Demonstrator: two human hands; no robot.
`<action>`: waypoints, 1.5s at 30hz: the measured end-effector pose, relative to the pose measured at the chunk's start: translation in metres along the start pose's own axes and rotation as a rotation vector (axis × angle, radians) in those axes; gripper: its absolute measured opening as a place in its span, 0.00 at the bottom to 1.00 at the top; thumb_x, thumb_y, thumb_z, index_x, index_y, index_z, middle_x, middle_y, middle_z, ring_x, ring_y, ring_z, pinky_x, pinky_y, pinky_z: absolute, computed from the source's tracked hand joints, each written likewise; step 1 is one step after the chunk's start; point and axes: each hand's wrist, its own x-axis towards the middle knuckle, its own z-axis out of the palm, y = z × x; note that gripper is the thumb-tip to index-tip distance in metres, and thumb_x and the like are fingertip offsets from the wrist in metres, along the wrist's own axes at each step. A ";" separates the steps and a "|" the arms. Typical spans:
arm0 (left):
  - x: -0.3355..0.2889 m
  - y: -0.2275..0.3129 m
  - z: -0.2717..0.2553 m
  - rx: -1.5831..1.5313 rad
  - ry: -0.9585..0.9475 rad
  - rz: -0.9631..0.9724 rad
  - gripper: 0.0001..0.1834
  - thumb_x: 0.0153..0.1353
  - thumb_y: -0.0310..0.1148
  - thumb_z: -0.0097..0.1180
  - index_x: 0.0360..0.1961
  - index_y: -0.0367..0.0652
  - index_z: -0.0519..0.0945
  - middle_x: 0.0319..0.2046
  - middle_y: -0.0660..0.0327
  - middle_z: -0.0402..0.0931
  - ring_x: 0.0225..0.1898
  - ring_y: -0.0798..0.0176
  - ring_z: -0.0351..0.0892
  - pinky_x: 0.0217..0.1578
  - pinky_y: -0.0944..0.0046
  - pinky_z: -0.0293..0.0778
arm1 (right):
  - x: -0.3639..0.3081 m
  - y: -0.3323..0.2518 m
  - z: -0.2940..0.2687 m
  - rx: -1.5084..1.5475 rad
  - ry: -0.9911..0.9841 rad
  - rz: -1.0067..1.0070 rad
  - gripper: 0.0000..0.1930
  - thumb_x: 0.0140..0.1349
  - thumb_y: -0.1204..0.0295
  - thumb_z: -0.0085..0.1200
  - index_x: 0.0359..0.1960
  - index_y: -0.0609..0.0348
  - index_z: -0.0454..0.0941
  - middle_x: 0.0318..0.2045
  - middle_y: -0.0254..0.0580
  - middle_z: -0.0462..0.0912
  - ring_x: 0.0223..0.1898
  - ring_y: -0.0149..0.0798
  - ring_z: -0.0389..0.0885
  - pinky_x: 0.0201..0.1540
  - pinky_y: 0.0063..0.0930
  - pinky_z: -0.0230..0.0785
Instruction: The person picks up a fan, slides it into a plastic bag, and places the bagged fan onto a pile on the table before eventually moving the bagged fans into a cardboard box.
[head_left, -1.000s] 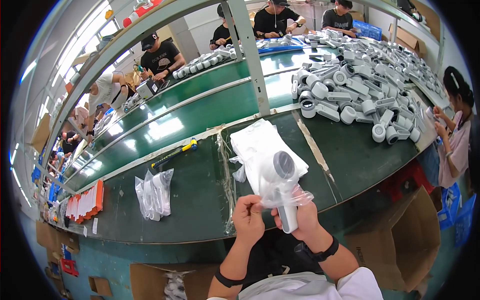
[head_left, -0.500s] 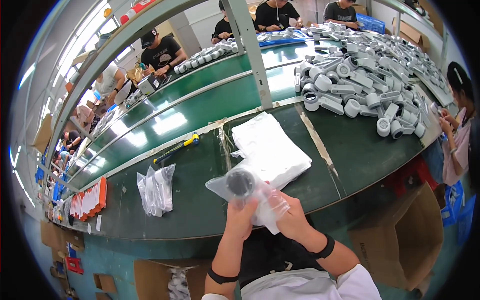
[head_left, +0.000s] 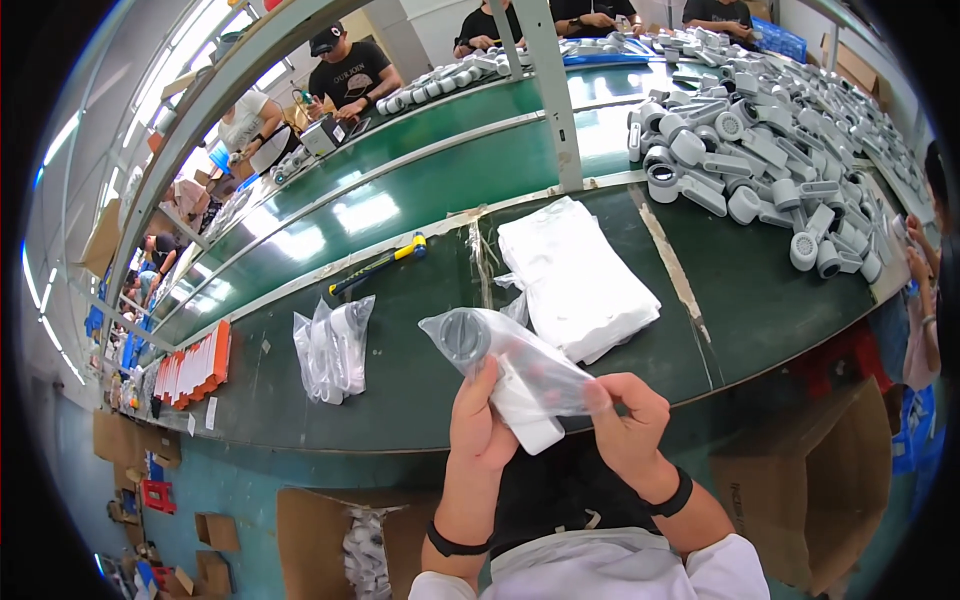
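In front of me, a pale grey hand-held device (head_left: 528, 424) with a round dark-rimmed head and a straight handle sits partly inside a clear plastic bag (head_left: 548, 375). Its head is within the bag, while the handle's end pokes out toward me. My left hand (head_left: 478, 420) is closed round it from the left, just below the head. At the bag's right edge, my right hand (head_left: 630, 420) pinches the film between thumb and fingers. Just beyond my hands lies a stack of white plastic bags (head_left: 580, 275). Several bagged devices (head_left: 333, 350) lie to the left.
A hammer (head_left: 380, 264) with a yellow-and-black handle rests behind the bagged devices. Orange-edged boxes (head_left: 195, 370) stand at far left. A large heap of grey devices (head_left: 770, 160) covers the back right. Cardboard boxes (head_left: 830, 480) stand below the table. Several people work across the green conveyor (head_left: 400, 190).
My right hand has moved right and drawn the bag's edge out sideways, so the handle's end now shows. My left hand still holds the device. The view has shifted slightly.
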 end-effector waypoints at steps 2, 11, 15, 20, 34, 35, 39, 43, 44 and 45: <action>-0.002 0.003 -0.002 0.002 0.011 0.017 0.21 0.70 0.36 0.48 0.60 0.40 0.67 0.54 0.53 0.74 0.55 0.52 0.75 0.56 0.47 0.72 | -0.007 0.007 -0.003 0.012 0.045 0.062 0.04 0.60 0.77 0.61 0.29 0.65 0.81 0.23 0.37 0.81 0.23 0.23 0.74 0.27 0.18 0.67; -0.001 -0.004 0.012 0.070 0.011 0.256 0.30 0.66 0.24 0.49 0.68 0.44 0.55 0.64 0.57 0.63 0.59 0.52 0.70 0.55 0.42 0.72 | -0.003 -0.015 0.008 -0.127 -0.169 0.010 0.06 0.52 0.73 0.66 0.29 0.59 0.82 0.32 0.40 0.78 0.37 0.41 0.76 0.42 0.31 0.69; -0.001 -0.011 0.013 0.114 -0.002 0.305 0.32 0.65 0.22 0.49 0.68 0.44 0.53 0.64 0.57 0.62 0.60 0.53 0.69 0.59 0.47 0.69 | 0.003 -0.015 0.021 -0.102 -0.137 0.135 0.08 0.52 0.73 0.67 0.31 0.61 0.82 0.32 0.41 0.75 0.35 0.39 0.75 0.41 0.30 0.68; -0.003 -0.014 0.022 0.137 0.021 0.327 0.30 0.65 0.25 0.49 0.68 0.42 0.58 0.62 0.56 0.64 0.59 0.53 0.70 0.61 0.50 0.65 | 0.000 -0.006 0.035 0.074 -0.092 0.168 0.07 0.51 0.76 0.67 0.31 0.63 0.81 0.31 0.40 0.76 0.34 0.35 0.76 0.37 0.26 0.68; -0.004 0.008 -0.003 -0.046 0.052 0.155 0.23 0.72 0.40 0.42 0.62 0.38 0.66 0.57 0.55 0.72 0.56 0.55 0.73 0.59 0.53 0.68 | -0.014 -0.002 0.023 0.100 -0.099 -0.069 0.12 0.54 0.80 0.62 0.40 0.63 0.75 0.36 0.37 0.78 0.32 0.28 0.74 0.35 0.22 0.67; -0.003 0.006 -0.008 -0.097 0.000 0.129 0.23 0.72 0.41 0.42 0.61 0.38 0.67 0.56 0.55 0.73 0.56 0.55 0.74 0.58 0.53 0.69 | -0.011 -0.001 0.026 0.115 -0.107 -0.030 0.20 0.55 0.77 0.64 0.48 0.62 0.72 0.37 0.36 0.77 0.31 0.27 0.72 0.35 0.22 0.67; -0.002 0.002 -0.009 -0.130 -0.110 0.102 0.22 0.72 0.42 0.41 0.58 0.38 0.70 0.53 0.55 0.75 0.53 0.55 0.75 0.56 0.53 0.71 | 0.004 -0.011 0.039 0.197 -0.260 0.277 0.21 0.57 0.75 0.64 0.52 0.65 0.73 0.39 0.35 0.80 0.35 0.25 0.76 0.35 0.18 0.68; -0.001 -0.001 0.004 -0.057 0.191 0.102 0.21 0.73 0.42 0.39 0.58 0.38 0.70 0.51 0.55 0.75 0.51 0.54 0.76 0.56 0.53 0.71 | 0.000 0.010 0.043 0.347 -0.210 0.363 0.06 0.65 0.77 0.55 0.40 0.68 0.80 0.31 0.34 0.83 0.32 0.23 0.77 0.36 0.17 0.69; -0.001 0.001 0.004 -0.085 0.167 0.093 0.21 0.73 0.42 0.39 0.58 0.38 0.69 0.51 0.55 0.75 0.51 0.54 0.76 0.56 0.53 0.71 | 0.001 0.009 0.041 0.346 -0.211 0.361 0.06 0.65 0.77 0.55 0.40 0.68 0.80 0.31 0.34 0.83 0.32 0.23 0.77 0.36 0.17 0.69; -0.003 0.004 0.003 -0.111 0.149 0.087 0.21 0.73 0.42 0.38 0.58 0.38 0.69 0.51 0.55 0.75 0.51 0.53 0.76 0.56 0.52 0.71 | 0.001 0.008 0.038 0.287 -0.220 0.348 0.07 0.65 0.77 0.56 0.40 0.68 0.80 0.30 0.34 0.82 0.30 0.22 0.76 0.34 0.16 0.68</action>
